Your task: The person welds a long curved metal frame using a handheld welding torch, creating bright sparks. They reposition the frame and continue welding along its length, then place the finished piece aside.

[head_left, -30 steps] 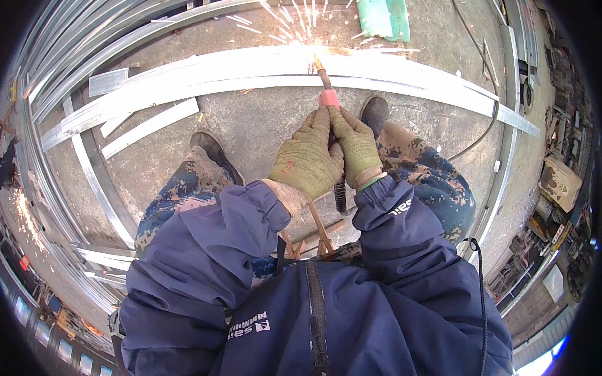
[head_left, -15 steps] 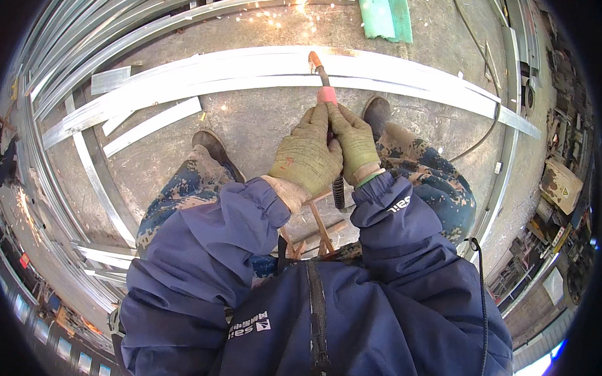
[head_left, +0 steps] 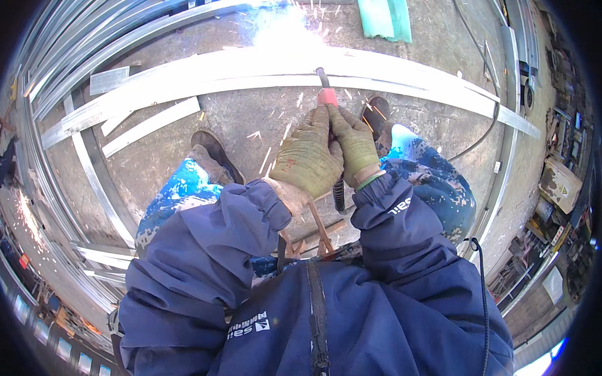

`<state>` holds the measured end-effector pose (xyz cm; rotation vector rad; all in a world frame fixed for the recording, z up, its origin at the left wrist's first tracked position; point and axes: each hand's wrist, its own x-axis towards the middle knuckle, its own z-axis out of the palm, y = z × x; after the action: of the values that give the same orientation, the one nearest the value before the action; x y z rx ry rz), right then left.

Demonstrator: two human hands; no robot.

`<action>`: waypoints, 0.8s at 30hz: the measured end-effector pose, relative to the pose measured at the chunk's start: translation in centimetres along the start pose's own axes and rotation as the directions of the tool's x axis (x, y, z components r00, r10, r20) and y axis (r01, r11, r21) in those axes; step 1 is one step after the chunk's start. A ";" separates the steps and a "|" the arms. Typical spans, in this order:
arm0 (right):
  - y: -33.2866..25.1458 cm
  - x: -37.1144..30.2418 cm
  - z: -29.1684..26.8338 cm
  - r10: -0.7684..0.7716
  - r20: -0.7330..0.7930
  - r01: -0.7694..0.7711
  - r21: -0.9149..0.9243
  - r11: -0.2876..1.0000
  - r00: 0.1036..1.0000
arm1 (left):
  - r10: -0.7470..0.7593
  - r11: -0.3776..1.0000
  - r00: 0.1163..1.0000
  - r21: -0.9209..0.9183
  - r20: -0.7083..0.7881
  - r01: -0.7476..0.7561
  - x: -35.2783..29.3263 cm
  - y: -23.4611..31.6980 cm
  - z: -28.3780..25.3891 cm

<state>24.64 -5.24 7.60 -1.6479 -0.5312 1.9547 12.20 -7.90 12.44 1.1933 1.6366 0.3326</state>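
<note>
My left hand (head_left: 305,154) and my right hand (head_left: 357,142), both in worn yellow-green work gloves, close side by side around the handle of a welding torch (head_left: 327,96). A red collar and a curved dark neck show beyond my fingers, and a ribbed black cable hangs below my grip. The neck reaches over long pale metal bars (head_left: 424,78) lying crosswise in front of me. A dazzling white-blue arc with flying sparks hides the torch tip and the spot it works on.
My boots (head_left: 216,153) stand just behind the bars. Stacked metal profiles (head_left: 107,48) fill the left and far left. Green sheet material (head_left: 385,15) lies beyond the bars. A dark cable (head_left: 481,52) crosses the floor at right, and other sparks (head_left: 28,219) fly at far left.
A bright arc has flared at the torch tip, swallowing the orange nozzle seen before. Sparks now spray toward me, and blue-white light falls on my trousers. My hands have barely moved.
</note>
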 end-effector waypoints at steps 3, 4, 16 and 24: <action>0.0 -0.3 0.1 -0.006 -0.031 0.006 -0.020 1.000 1.000 | 0.014 0.998 1.000 -0.058 -0.012 -0.015 -0.1 -0.3 0.2; 0.0 -0.3 0.0 -0.010 -0.037 0.009 -0.022 1.000 0.999 | 0.010 0.997 1.000 -0.074 -0.004 -0.010 -0.1 -0.3 0.2; -7.6 -9.4 -0.8 -0.178 -0.148 0.155 -0.151 0.976 0.973 | 0.097 0.927 0.992 0.370 -0.078 -0.062 2.9 -1.4 -3.4; -5.2 -10.5 -3.2 -0.074 -0.116 0.065 -0.077 0.995 0.991 | 0.134 0.600 0.976 0.798 -0.169 0.056 10.3 -8.1 -4.7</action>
<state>29.81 -7.74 18.31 -1.7540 -0.6120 1.7941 4.21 -1.71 2.83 1.9214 2.0306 -0.3350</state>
